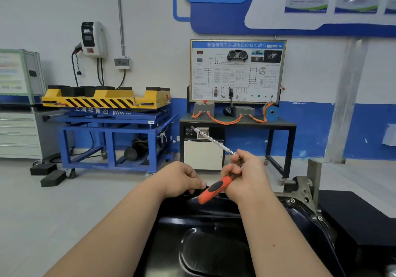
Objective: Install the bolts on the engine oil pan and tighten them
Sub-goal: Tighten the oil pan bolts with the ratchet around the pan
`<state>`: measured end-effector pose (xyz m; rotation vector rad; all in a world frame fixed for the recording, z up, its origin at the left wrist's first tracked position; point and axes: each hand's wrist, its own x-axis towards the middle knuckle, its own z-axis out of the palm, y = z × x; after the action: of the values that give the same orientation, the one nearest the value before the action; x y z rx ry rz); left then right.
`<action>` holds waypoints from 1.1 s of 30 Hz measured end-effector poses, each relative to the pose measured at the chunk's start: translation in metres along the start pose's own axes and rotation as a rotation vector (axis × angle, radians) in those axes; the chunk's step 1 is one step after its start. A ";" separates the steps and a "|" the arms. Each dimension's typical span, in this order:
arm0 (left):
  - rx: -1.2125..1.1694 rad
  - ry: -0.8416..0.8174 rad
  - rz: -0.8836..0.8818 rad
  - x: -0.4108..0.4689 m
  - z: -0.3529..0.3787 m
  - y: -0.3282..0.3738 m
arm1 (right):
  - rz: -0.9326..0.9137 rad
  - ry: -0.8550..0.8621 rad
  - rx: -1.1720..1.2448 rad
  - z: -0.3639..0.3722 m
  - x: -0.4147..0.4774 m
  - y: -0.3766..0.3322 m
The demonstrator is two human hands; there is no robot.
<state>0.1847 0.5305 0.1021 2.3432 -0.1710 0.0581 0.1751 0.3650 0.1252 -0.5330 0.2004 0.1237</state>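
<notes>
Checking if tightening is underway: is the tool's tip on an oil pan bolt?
No: the right hand holds the orange-handled tool tip-up in the air, clear of the oil pan.

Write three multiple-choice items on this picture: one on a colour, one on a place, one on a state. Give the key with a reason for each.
1. The handle of the steel-shafted driver is:
A. blue
B. orange and black
C. green

2. The glossy black metal oil pan lies:
A. at the bottom of the view, nearest the person
B. hung on the wall
C. on the floor at far left

3. The right hand is:
A. flat and open
B. out of view
C. curled round the driver

Key:
1 B, the handle shows orange with a black inlay.
2 A, the pan fills the lower middle of the view.
3 C, its fingers wrap the driver where the shaft meets the handle.
</notes>
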 end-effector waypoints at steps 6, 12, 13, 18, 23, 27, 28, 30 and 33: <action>-0.018 -0.014 0.060 -0.006 -0.001 0.001 | 0.018 -0.005 0.017 -0.001 -0.001 0.000; -0.109 0.080 0.007 -0.007 -0.003 -0.004 | 0.019 -0.005 0.000 -0.002 0.000 -0.001; -0.079 0.106 -0.007 -0.007 -0.003 -0.004 | 0.019 -0.006 -0.001 -0.003 0.000 -0.001; 0.085 0.128 0.036 -0.003 0.004 0.001 | 0.014 -0.008 -0.014 -0.002 -0.002 -0.001; 0.077 0.053 0.039 -0.002 0.001 0.002 | -0.005 -0.007 -0.032 -0.001 -0.003 0.000; -0.043 0.107 0.018 -0.002 0.003 0.002 | -0.017 0.000 -0.052 0.000 -0.002 0.000; -0.034 0.106 0.021 -0.002 0.004 0.002 | -0.019 0.000 -0.058 0.000 -0.002 0.000; 0.036 0.083 0.022 -0.003 0.006 0.003 | -0.023 -0.002 -0.067 0.000 -0.002 0.001; 0.125 0.053 0.023 -0.003 0.007 0.004 | -0.026 0.002 -0.075 0.000 -0.003 0.000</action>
<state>0.1813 0.5233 0.1001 2.4616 -0.1722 0.1465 0.1722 0.3650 0.1256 -0.6106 0.1912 0.1055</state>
